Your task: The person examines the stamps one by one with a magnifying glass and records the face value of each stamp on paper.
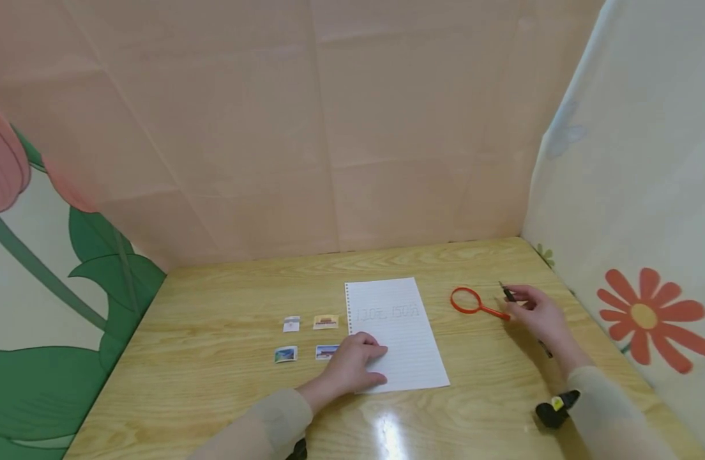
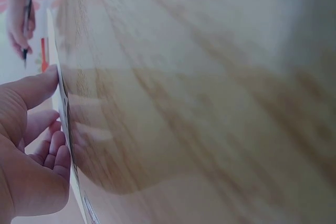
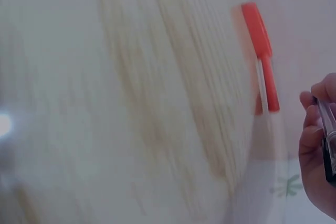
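A lined sheet of paper (image 1: 407, 358) with punched holes down its left edge lies on the wooden table, with faint large handwriting across it. My left hand (image 1: 355, 363) rests on the sheet's lower left part, thumb spread from the fingers. To the right, my right hand (image 1: 541, 318) holds a pen (image 1: 508, 293) above the table, its dark tip pointing away from me. Just left of that hand lies a red magnifying glass (image 1: 493, 312); its red handle (image 3: 256, 30) also shows in the right wrist view. Part of one stamp (image 1: 325, 352) is hidden behind my left hand.
Left of the paper are three more small stamp-like pictures: a pale one (image 1: 292, 324), a yellow one (image 1: 326, 322) and a blue-green one (image 1: 286, 354). A pink cloth backdrop (image 1: 329, 128) rises behind the table (image 1: 214, 383), with a flower-printed sheet (image 1: 645, 223) at right.
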### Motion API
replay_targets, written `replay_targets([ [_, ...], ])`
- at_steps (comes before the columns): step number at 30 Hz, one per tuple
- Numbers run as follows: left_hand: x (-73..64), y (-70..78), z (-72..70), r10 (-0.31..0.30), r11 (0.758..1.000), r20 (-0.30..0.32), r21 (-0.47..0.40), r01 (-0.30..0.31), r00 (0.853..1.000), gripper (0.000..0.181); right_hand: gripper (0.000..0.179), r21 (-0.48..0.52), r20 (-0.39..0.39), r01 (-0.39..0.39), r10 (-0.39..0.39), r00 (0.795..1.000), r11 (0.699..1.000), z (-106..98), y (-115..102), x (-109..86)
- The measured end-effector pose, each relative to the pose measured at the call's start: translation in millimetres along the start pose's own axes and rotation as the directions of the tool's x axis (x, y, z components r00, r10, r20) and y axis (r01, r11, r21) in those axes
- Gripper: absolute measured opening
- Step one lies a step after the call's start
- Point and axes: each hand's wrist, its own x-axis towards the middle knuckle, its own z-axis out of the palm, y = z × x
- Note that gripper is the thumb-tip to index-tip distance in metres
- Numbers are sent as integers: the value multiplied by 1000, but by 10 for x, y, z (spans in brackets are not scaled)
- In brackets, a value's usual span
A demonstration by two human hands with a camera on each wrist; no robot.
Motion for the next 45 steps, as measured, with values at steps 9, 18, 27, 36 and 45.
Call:
replay_targets([
  [9, -5, 9, -8, -11, 1000, 1, -15, 11, 1000, 53, 38, -36, -80, 4, -6, 997, 999, -99, 126, -26],
  [18, -16, 31, -22, -32, 999, 9, -36, 32, 999, 54, 36, -68, -97, -2, -5, 995, 998, -117, 262, -7],
  [27, -7, 23, -11, -29, 999, 2, -15, 29, 1000, 54, 35, -134, -114, -8, -7, 993, 991, -123, 320, -13],
  [36, -11, 17, -10, -23, 1000, 1, -13, 23, 1000, 54, 35, -174, -96, -20, 4, 995, 985, -90, 372, -21],
  [45, -10, 13, -10, -17, 1000, 2, -10, 17, 1000, 53, 38, -193, -61, -48, 37, 997, 980, -66, 403, -2],
])
